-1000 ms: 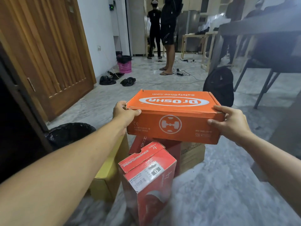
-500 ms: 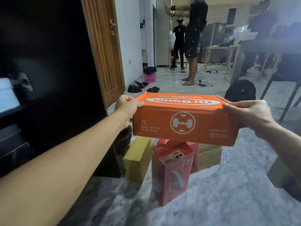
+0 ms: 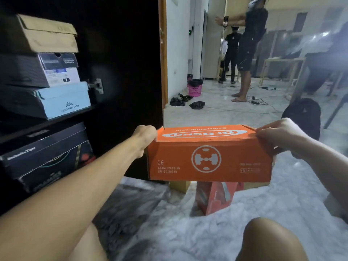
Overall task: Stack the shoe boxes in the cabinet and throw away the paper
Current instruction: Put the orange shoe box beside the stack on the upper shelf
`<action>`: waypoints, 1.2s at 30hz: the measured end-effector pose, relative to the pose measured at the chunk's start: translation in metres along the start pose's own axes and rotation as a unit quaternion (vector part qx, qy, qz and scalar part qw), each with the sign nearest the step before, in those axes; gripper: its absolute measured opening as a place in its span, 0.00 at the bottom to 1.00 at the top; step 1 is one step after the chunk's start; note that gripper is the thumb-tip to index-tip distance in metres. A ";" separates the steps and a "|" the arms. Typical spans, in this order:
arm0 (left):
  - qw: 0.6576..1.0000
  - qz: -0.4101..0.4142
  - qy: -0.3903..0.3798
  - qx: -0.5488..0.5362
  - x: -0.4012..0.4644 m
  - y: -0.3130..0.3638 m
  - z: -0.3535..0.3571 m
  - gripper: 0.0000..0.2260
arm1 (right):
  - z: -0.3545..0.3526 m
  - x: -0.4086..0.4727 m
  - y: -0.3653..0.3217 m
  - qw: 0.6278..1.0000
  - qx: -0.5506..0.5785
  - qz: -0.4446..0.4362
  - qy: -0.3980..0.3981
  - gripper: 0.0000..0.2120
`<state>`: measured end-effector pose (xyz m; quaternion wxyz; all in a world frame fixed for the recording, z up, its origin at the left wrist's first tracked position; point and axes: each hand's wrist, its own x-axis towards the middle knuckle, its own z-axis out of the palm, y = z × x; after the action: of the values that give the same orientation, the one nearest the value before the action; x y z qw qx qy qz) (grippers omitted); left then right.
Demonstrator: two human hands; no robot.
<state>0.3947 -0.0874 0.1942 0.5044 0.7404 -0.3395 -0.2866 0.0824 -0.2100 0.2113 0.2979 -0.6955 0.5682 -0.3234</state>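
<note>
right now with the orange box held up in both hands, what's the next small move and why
Probably swing the orange box left toward the cabinet: left hand and right hand grip its ends, it hangs over the floor, and stacked boxes sit on shelves at left.
</note>
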 end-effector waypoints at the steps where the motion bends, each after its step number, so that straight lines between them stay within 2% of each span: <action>1: 1.000 -0.005 -0.002 0.005 -0.006 -0.004 -0.009 0.11 | 0.004 -0.005 -0.006 1.000 -0.008 -0.003 -0.012 0.06; 4: 1.000 -0.021 0.009 0.008 -0.022 -0.012 -0.038 0.13 | 0.016 -0.018 -0.027 0.999 -0.017 -0.014 -0.047 0.06; 12: 0.995 -0.055 0.085 -0.009 -0.044 -0.024 -0.117 0.05 | 0.061 -0.048 -0.087 0.988 -0.006 -0.082 -0.129 0.07; 16: 0.984 -0.070 0.160 -0.020 -0.046 -0.038 -0.154 0.18 | 0.087 -0.062 -0.116 0.974 -0.025 -0.139 -0.179 0.14; 20: 0.963 -0.041 0.263 -0.042 -0.051 -0.036 -0.184 0.21 | 0.105 -0.069 -0.145 0.962 -0.023 -0.187 -0.196 0.16; 24: 0.934 -0.012 0.352 -0.065 -0.062 -0.016 -0.215 0.16 | 0.114 -0.067 -0.172 0.951 0.006 -0.215 -0.220 0.15; 28: 0.900 -0.013 0.434 -0.026 -0.080 0.003 -0.236 0.18 | 0.120 -0.060 -0.194 0.943 0.031 -0.235 -0.233 0.31; 30: 0.888 -0.007 0.460 -0.007 -0.093 0.012 -0.242 0.19 | 0.124 -0.059 -0.204 0.937 0.043 -0.245 -0.244 0.34; 32: 0.881 -0.007 0.473 0.000 -0.102 0.017 -0.250 0.22 | 0.131 -0.059 -0.214 0.929 0.055 -0.257 -0.262 0.32; 36: 0.837 0.007 0.548 -0.015 -0.129 0.019 -0.264 0.16 | 0.153 -0.060 -0.238 0.912 0.081 -0.286 -0.284 0.28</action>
<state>0.5150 0.1550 0.3092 0.6207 0.7666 -0.0086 0.1640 0.3362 -0.1019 0.2972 0.3968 -0.8641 0.2089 -0.2285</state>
